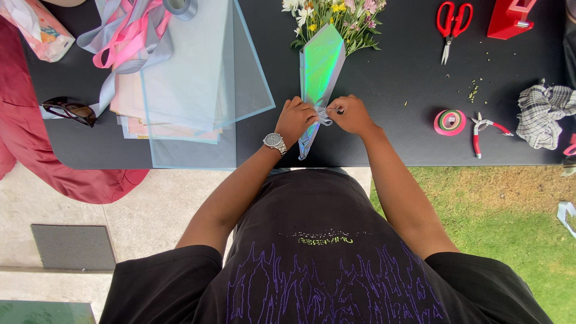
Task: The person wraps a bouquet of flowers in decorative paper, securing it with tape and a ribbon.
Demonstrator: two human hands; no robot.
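Black shirt (pixel 318 264) with purple flame print fills the bottom of the view, both bare forearms reaching up to the near edge of the black table (pixel 390 138). Left hand (pixel 296 119), silver watch (pixel 275 142) on its wrist, and right hand (pixel 351 114) meet at the narrow lower part of a bouquet (pixel 322 66) wrapped in shiny iridescent film. Bouquet lies flat on table, flower heads (pixel 336 15) pointing away from the person, pointed stem end sticking out toward the table edge just below the hands. Pale ribbon (pixel 324 115) sits around the wrap right between the two hands. Left hand is curled tight against the wrap and the ribbon's left end, fingers closed. Right hand pinches the ribbon's right end between thumb and fingertips, fingers closed. Hands nearly touching, ribbon knot between them. Left of the bouquet: stack of translucent blue and pink sheets (pixel 198 84), loose pink and grey ribbons (pixel 129 42) on top, sunglasses (pixel 71 110) near the table's left edge. Right of the hands, well apart: pink tape roll (pixel 450 122), red-handled pliers (pixel 483 132), red scissors (pixel 453 24), red tape dispenser (pixel 510 18), checked cloth (pixel 545 114). Grass (pixel 510 228) below the table on the right.
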